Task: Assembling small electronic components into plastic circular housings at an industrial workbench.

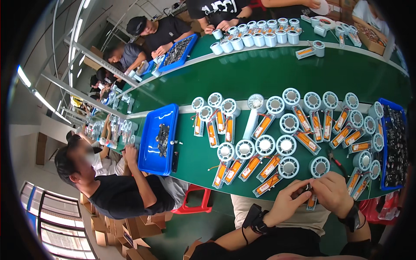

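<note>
My left hand (291, 198) and my right hand (333, 194) meet at the table's near edge, fingers closed around a small black part (308, 187), mostly hidden by the fingertips. Just beyond them lies a light-blue handheld fan body (320, 166) with a round grey centre. Its handle runs toward me beneath my hands, where a bit of its orange battery (311, 202) shows. Similar fan bodies with orange batteries in opened handles lie to the left, such as the nearest one (287, 167). A red-handled cutting tool (335, 160) rests right of the fan head.
A blue tray (392, 188) of black parts stands at the right edge. Farther left, another blue tray (148, 149) holds black pieces beside a seated co-worker (117, 195). Across the green belt (255, 78), other people work by rows of fan bodies (258, 40). A red stool (195, 200) stands left.
</note>
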The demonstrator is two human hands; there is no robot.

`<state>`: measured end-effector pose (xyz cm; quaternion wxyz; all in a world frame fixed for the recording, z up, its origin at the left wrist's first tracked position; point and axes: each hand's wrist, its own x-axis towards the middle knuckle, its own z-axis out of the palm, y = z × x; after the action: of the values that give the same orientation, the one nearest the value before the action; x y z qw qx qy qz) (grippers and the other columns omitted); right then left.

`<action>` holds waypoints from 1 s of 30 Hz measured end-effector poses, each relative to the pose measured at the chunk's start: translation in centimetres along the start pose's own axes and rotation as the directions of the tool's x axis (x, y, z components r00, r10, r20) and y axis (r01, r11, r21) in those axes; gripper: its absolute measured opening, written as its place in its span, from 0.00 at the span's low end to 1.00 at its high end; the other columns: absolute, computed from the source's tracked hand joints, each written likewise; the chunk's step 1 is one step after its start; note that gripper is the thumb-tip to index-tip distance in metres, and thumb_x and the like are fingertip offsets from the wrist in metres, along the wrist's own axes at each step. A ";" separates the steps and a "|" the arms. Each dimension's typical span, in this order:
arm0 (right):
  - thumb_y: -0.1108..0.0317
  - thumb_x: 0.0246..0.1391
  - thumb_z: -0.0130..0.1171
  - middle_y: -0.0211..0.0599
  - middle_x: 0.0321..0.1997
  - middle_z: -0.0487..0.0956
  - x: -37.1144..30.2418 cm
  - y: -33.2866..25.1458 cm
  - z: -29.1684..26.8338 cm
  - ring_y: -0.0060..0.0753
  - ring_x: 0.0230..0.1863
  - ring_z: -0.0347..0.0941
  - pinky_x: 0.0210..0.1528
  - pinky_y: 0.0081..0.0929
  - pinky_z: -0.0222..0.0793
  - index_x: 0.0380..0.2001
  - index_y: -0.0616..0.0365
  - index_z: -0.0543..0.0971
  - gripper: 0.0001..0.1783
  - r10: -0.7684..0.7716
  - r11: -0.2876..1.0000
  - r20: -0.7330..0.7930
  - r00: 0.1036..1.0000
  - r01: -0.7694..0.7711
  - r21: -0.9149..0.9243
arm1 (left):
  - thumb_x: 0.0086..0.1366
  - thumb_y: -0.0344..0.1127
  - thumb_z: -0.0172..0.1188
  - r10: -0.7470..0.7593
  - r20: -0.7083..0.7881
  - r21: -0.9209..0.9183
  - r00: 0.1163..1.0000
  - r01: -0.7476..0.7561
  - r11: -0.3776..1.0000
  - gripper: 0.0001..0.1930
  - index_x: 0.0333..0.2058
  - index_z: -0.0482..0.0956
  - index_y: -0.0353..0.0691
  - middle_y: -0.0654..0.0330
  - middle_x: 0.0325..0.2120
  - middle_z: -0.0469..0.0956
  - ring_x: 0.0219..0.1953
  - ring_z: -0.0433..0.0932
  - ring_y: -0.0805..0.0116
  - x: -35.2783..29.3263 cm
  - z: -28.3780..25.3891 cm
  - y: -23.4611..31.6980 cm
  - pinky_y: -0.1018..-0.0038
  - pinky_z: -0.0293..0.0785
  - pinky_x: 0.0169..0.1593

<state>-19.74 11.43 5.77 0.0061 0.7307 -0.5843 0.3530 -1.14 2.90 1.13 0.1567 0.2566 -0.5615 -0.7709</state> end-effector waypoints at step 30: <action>0.70 0.49 0.69 0.38 0.41 0.83 -3.0 0.9 3.1 0.33 0.33 0.77 0.30 0.26 0.72 0.44 0.59 0.82 0.17 -0.146 0.983 -0.258 0.955 0.110 -0.150 | 0.66 0.17 0.64 0.032 0.062 -0.038 0.998 -0.030 0.999 0.25 0.62 0.77 0.32 0.60 0.47 0.76 0.44 0.76 0.75 0.7 -1.1 0.2 0.79 0.77 0.47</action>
<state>-19.15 12.43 1.54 0.1570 0.7104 -0.5519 0.4076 -1.12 1.54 0.93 0.1559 0.2207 -0.5557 -0.7863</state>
